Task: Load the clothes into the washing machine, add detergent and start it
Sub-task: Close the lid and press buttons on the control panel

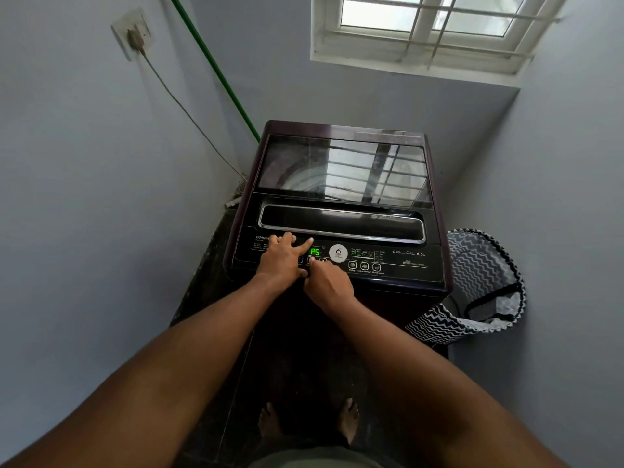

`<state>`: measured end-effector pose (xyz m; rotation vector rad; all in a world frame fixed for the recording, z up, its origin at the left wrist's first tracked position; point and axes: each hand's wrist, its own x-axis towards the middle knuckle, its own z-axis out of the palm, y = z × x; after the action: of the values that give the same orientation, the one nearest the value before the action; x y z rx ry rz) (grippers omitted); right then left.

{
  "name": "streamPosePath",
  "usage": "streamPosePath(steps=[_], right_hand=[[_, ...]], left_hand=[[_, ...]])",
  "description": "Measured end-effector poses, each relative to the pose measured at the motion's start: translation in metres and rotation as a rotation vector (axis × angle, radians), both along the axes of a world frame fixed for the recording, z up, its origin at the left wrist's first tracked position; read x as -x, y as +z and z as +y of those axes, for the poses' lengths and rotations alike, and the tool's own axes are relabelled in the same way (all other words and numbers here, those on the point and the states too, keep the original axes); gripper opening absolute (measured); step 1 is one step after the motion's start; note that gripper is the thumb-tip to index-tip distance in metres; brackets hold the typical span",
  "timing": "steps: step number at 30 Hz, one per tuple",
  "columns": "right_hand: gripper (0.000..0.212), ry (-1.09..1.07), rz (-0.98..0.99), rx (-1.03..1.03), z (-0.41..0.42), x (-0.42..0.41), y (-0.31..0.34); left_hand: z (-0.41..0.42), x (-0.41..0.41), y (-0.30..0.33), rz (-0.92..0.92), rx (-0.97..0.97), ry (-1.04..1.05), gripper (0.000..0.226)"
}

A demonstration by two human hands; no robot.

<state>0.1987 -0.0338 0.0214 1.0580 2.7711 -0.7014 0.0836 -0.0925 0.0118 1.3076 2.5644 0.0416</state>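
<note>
A: Hands?
B: Right hand (329,285) curled, one fingertip down on a button below the display (315,252), gripping nothing. Left hand (283,256) flat on the control panel (398,261), fingers apart, likely to steady; holds nothing.
A: Washing machine (341,211)?
B: Lid (342,168) shut, display reads "P5". Judged: prog. selection; start not yet confirmed.
A: Clothes?
B: Not visible; laundry basket (486,265) beside machine, rt side, contents unclear.

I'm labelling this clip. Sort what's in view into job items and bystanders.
Job: washer, its lid shut; control panel; display reading P5; left hand and right hand at the buttons; laundry bag.

Bystanders: window, wall socket, green pipe.
</note>
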Motion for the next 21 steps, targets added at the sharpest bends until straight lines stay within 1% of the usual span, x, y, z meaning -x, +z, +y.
streamPosePath(steps=[2,3,8,11,13,15,17,21], right_hand=[[0.057,0.034,-0.009,-0.052,-0.008,-0.008,-0.006],[0.06,0.059,-0.007,-0.078,-0.011,-0.01,-0.006],[0.052,0.034,0.01,-0.183,-0.02,0.006,-0.01],[0.05,0.088,0.011,-0.132,-0.021,0.0,-0.014],[0.055,0.035,0.033,-0.094,-0.02,-0.003,-0.015],[0.047,-0.002,0.047,-0.054,-0.012,0.003,-0.011],[0.038,0.008,0.024,-0.024,-0.001,0.012,0.001],[0.041,0.034,-0.022,0.001,0.01,0.019,0.015]], left_hand=[[-0.002,0.001,0.0,-0.001,-0.004,0.0,0.078],[-0.002,0.0,0.0,-0.006,-0.005,0.002,0.078],[-0.003,0.005,-0.001,0.001,-0.009,0.0,0.071],[-0.002,0.001,-0.002,-0.009,-0.019,0.003,0.072],[-0.002,0.001,-0.002,-0.009,-0.021,0.003,0.074],[-0.002,0.001,-0.002,-0.003,-0.014,0.0,0.075],[-0.003,0.002,-0.003,-0.004,-0.012,-0.01,0.075],[-0.002,0.0,-0.004,-0.034,-0.003,-0.022,0.076]])
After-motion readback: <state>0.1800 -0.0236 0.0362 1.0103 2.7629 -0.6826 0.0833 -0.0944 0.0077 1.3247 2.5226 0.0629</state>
